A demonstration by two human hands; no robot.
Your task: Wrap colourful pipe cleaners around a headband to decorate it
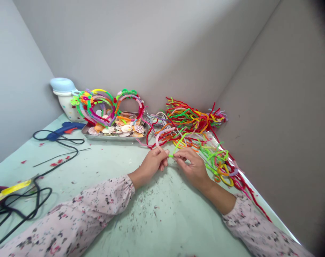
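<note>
My left hand (153, 162) pinches a thin curved band wrapped in pale pink pipe cleaner (157, 138), which arches up above my fingers. Across from it, my right hand (190, 162) has thumb and forefinger closed on a bright green pipe cleaner (180, 142). A short stretch of the green one bridges the gap between my hands, at the end of the pink band. Its free end points up and to the right. Both hands are just above the table, and part of the band is hidden by my left fingers.
A metal tray (116, 138) holds shells and several pipe-cleaner headbands (105, 93). Bundled pipe cleaners (189, 116) and loose green pieces (213, 155) lie at the right by the wall. To the left are a lidded white cup (68, 103), a blue glue gun (56, 132) and black cord (37, 200).
</note>
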